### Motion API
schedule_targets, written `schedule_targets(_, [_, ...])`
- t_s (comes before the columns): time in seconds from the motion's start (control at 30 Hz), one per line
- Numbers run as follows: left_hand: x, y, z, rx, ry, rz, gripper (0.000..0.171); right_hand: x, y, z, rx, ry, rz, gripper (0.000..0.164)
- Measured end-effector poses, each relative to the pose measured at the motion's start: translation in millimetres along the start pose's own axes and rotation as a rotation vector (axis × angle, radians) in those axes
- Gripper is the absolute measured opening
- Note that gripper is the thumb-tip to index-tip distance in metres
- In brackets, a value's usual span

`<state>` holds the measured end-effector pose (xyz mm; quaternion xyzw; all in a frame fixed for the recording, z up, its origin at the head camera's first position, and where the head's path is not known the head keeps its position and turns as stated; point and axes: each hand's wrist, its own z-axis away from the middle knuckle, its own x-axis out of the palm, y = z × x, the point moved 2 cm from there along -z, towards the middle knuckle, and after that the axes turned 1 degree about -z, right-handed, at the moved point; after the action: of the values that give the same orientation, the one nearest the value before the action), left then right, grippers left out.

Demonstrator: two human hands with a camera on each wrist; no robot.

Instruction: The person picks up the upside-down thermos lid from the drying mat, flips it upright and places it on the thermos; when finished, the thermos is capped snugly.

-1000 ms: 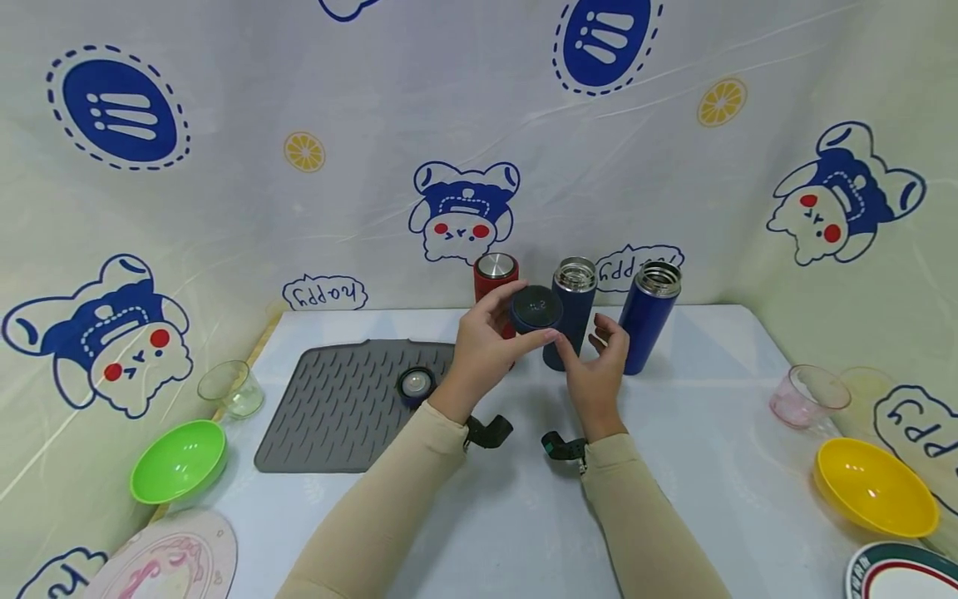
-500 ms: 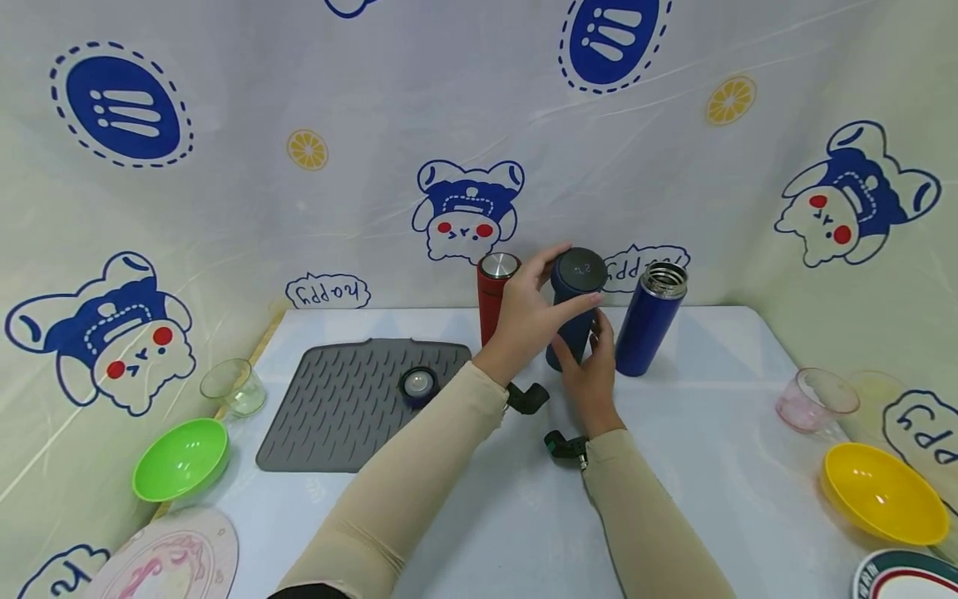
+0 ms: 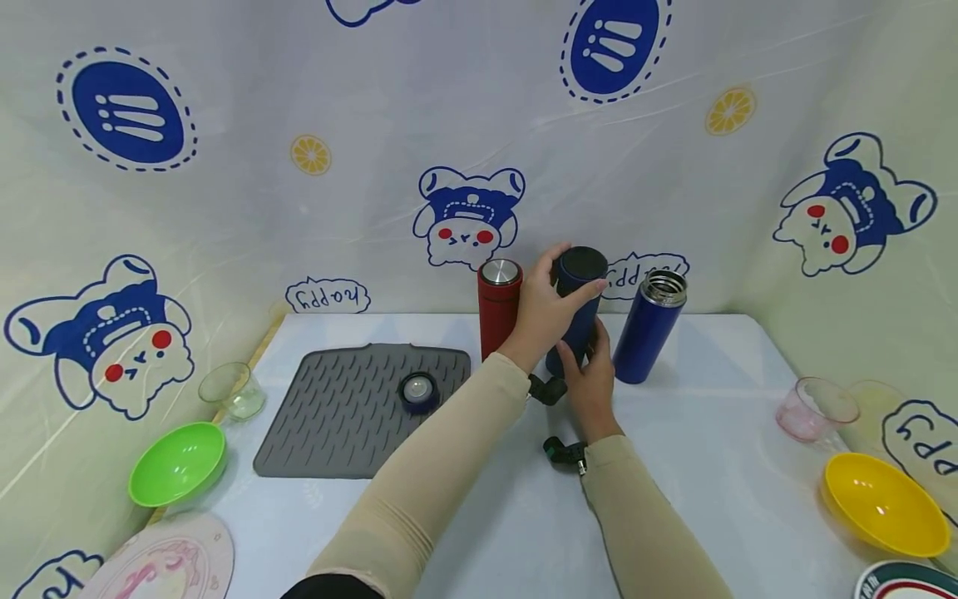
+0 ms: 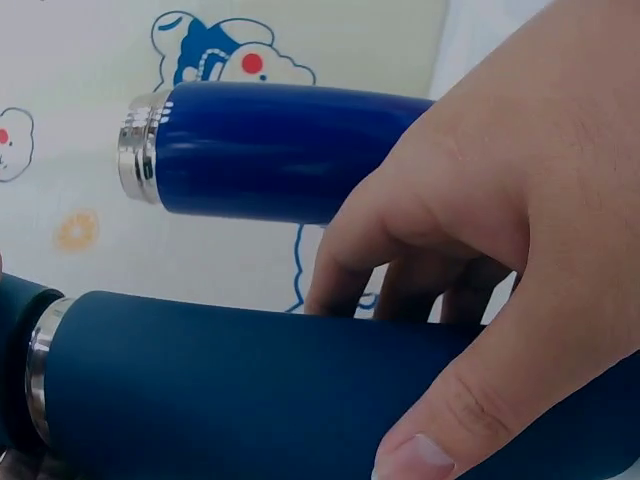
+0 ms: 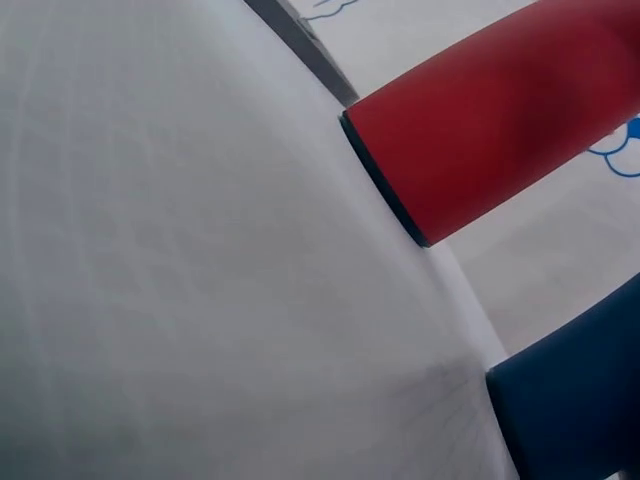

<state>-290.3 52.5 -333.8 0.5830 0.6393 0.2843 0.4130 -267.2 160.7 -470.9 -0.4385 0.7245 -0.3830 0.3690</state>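
A dark blue thermos bottle (image 3: pixel 580 337) stands upright near the back of the table. My left hand (image 3: pixel 540 312) grips its black-topped lid (image 3: pixel 584 263), thumb across the front. Lower down, my right hand (image 3: pixel 590 384) holds the bottle's body. The left wrist view has the right hand (image 4: pixel 540 190) round the dark bottle (image 4: pixel 220 380), with a strip of steel neck showing between body and lid (image 4: pixel 15 365). A brighter blue thermos (image 3: pixel 649 333) without a lid stands to the right. A red thermos (image 3: pixel 497 320) with a steel-topped lid is to the left.
Another lid (image 3: pixel 419 393) lies underside up on a grey drying mat (image 3: pixel 344 424). At the left are a glass (image 3: pixel 243 398), a green bowl (image 3: pixel 178 466) and a pink plate (image 3: pixel 213 541). A pinkish glass (image 3: pixel 808 416), a yellow bowl (image 3: pixel 883 507) and a rimmed plate (image 3: pixel 871 582) are at the right.
My left hand has carried the lid up and right onto the dark bottle's top and turned with it. The right hand has moved from the lid's side to grip the bottle's body.
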Motion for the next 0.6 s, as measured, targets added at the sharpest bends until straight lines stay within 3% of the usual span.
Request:
schedule_targets(0.37, [4.2,-10.9,-3.5,-0.07,-0.033,0.151,0.074,0.7,4.0,-0.2,0.014,0.029,0.013,0.076])
schedule_targets(0.6, [6.5,-12.2,-3.5,-0.092,0.002,0.132,0.075,0.6,3.6,1.1,0.013,0.023,0.01,0.076])
